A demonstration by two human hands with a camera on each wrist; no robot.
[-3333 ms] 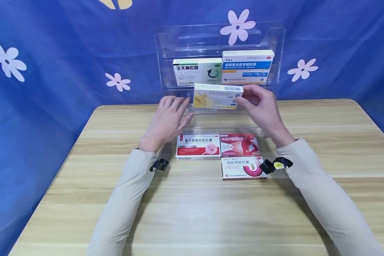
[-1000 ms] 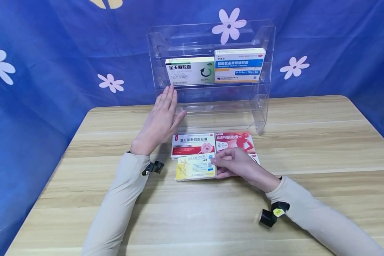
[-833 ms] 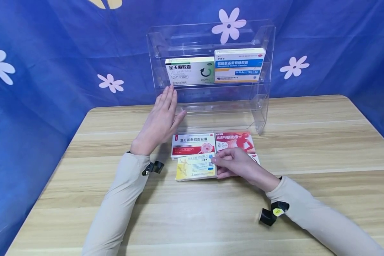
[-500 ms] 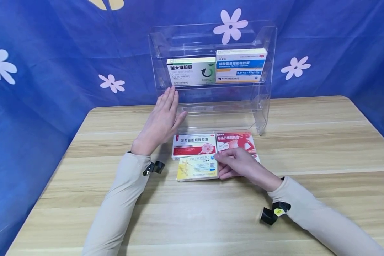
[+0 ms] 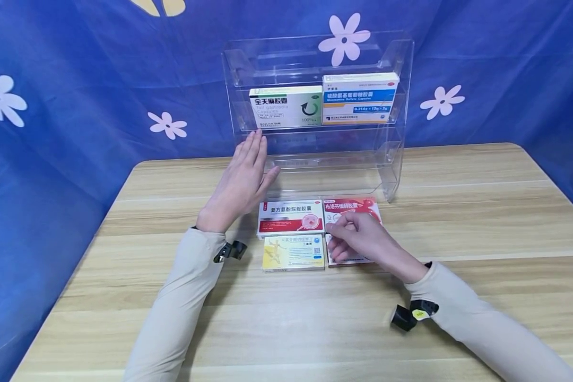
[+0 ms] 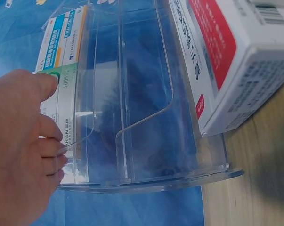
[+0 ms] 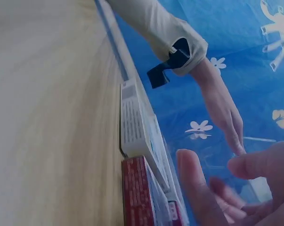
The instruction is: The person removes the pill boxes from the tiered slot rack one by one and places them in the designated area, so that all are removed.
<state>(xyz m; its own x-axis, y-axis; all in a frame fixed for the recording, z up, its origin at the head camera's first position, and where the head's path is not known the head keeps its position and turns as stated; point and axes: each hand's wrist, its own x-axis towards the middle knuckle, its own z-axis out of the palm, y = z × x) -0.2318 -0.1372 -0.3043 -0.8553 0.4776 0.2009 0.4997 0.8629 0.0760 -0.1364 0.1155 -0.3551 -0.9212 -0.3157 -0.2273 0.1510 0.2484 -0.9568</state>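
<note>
A yellow-and-white medicine box (image 5: 293, 253) lies flat on the table, in front of a red-and-white medicine box (image 5: 291, 217). My right hand (image 5: 365, 241) hovers just to its right with nothing in its loosely bent fingers; in the right wrist view the thumb and fingertips (image 7: 191, 169) stand apart. Beneath that hand, partly hidden, are a red medicine box (image 5: 353, 204) and a white medicine box with a dark red edge (image 5: 358, 261). My left hand (image 5: 239, 183), fingers extended, is at the left side of a clear acrylic display rack (image 5: 390, 175).
On the rack's upper tier stand a green-and-white medicine box (image 5: 288, 109) and a blue-and-white medicine box (image 5: 360, 101). The rack stands at the back of the wooden table (image 5: 286, 323), before a blue flowered curtain (image 5: 76, 79).
My right hand brought the yellow-and-white medicine box from the rack down to the table, let go of it and moved slightly right. My left hand shifted up along the rack's side, then stayed.
</note>
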